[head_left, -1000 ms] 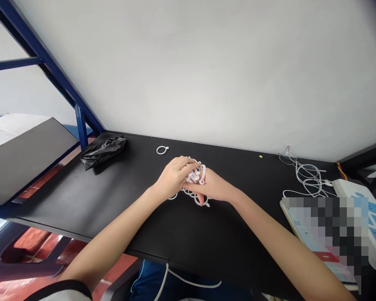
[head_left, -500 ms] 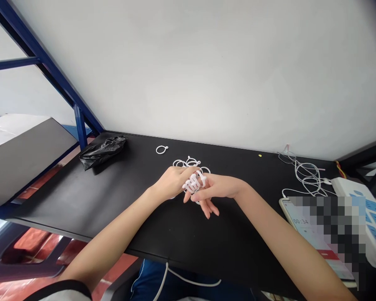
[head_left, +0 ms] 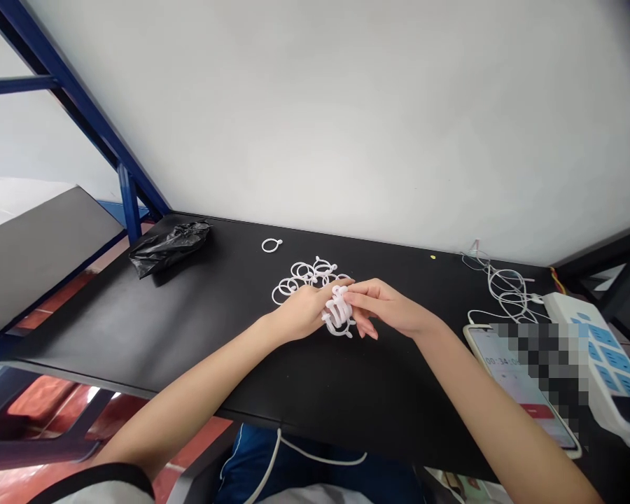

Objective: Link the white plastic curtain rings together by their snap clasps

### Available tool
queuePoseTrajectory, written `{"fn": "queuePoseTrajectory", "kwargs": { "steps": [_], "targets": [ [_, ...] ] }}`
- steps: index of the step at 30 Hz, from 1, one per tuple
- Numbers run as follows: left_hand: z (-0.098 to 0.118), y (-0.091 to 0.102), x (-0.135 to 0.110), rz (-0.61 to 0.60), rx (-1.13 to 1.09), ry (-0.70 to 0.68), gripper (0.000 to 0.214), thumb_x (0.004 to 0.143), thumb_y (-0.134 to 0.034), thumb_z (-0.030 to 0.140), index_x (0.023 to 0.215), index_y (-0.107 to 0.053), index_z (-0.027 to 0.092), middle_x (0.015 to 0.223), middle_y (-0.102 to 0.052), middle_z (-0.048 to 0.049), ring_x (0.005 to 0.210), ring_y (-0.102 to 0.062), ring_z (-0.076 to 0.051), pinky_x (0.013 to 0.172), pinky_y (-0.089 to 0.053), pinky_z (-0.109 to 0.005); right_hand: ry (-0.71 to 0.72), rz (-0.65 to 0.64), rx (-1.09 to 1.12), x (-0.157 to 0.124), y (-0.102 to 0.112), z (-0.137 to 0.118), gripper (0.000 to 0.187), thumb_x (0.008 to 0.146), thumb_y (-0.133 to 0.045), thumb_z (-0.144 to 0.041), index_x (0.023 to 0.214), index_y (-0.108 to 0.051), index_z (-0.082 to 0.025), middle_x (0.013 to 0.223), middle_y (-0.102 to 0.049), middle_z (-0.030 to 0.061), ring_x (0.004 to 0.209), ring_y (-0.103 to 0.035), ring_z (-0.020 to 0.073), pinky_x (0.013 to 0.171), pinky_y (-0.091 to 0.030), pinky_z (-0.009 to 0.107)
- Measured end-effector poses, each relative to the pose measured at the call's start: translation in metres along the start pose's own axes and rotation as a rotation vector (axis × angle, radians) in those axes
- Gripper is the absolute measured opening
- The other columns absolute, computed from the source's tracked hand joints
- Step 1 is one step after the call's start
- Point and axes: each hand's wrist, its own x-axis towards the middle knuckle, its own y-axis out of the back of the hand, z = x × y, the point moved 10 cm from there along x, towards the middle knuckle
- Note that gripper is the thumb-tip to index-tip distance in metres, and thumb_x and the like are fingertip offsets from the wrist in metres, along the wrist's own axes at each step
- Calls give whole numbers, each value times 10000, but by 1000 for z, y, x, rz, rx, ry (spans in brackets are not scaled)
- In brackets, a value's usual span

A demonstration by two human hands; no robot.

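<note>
Several white plastic curtain rings (head_left: 339, 311), each with a small eyelet, hang bunched at my left hand (head_left: 307, 310), whose fingers pass behind them. My right hand (head_left: 386, 302) meets it from the right, thumb and forefinger closed on a ring at the top of the bunch. Its other fingers curl below, partly hidden. Just behind my left hand, a loose pile of curtain rings (head_left: 288, 285) lies on the black table (head_left: 231, 280). One single curtain ring (head_left: 271, 245) lies apart, farther back.
A crumpled black plastic bag (head_left: 171, 248) rests at the table's back left. To the right lie a phone (head_left: 525, 385) with a running timer, a white power strip (head_left: 603, 357) and tangled white cables (head_left: 507, 287). A pale wall stands behind; a white cord (head_left: 320, 458) hangs at the front edge.
My hands have shifted slightly right, uncovering more of the ring pile. My right hand has turned from lying under the bunch to pinching a ring at its top.
</note>
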Motion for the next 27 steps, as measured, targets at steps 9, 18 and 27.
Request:
{"fn": "queuePoseTrajectory", "kwargs": {
  "steps": [9,18,27],
  "targets": [
    [-2,-13,1,-103,127,16,316,872,-446,141,1166,-558,165,764,-684,-41,603,-627,-179,582,-413,-242,101,288,96,-6,11,29,355,751,-777,-490,651,-675,-165,588,-520,-33,448,-411,58,458,-422,240],
    [6,-9,1,-69,187,-1,392,939,-430,221,1322,-481,154,998,-723,-116,765,-694,-228,585,-433,-258,124,467,-18,-19,12,30,434,867,-636,-532,616,-578,-183,539,-519,-21,458,-444,86,445,-373,247],
    [1,-9,-1,-96,82,-4,270,782,-565,156,1049,-531,158,833,-665,-44,605,-588,-152,531,-365,-226,66,271,114,-12,-16,34,304,790,-743,-462,848,-697,-168,805,-700,57,690,-660,168,548,-512,263]
  ]
}}
